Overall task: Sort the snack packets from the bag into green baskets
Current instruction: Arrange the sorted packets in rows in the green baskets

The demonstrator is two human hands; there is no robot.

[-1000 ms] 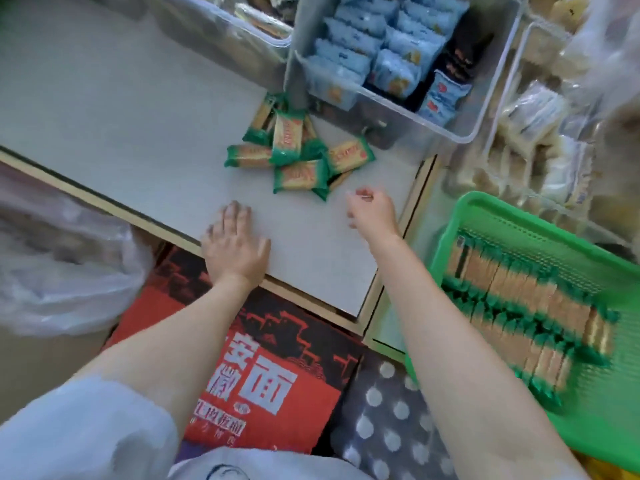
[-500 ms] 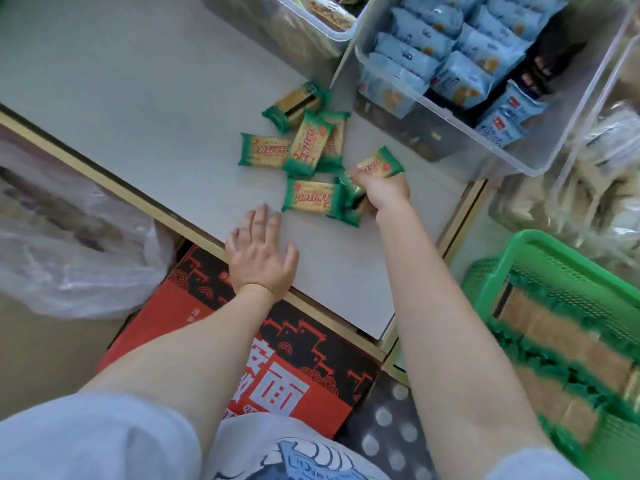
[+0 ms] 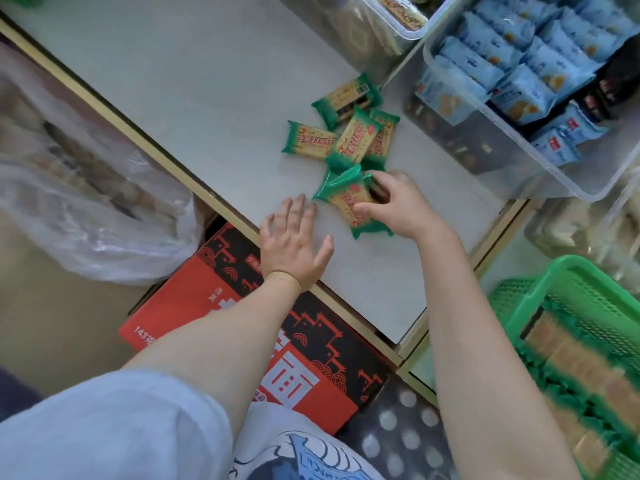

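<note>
Several green-and-yellow cracker packets (image 3: 349,129) lie in a loose pile on the white tabletop (image 3: 180,81). My right hand (image 3: 398,202) grips a few of these packets (image 3: 346,199) at the near end of the pile, thumb on top and fingers curled round them. My left hand (image 3: 294,244) lies flat on the table just left of them, fingers straight and spread, its fingertips close to the gripped packets. A green basket (image 3: 568,282) at the lower right holds rows of the same packets.
A clear tub (image 3: 485,174) of blue snack packets stands at the table's back right, with another clear tub (image 3: 374,26) behind it. A plastic bag (image 3: 90,202) lies left of the table. A red carton (image 3: 242,323) sits below the table edge.
My right hand reached from the table's near edge into the pile, closed on a few packets and drew them toward my left hand. My left hand stayed flat on the table.
</note>
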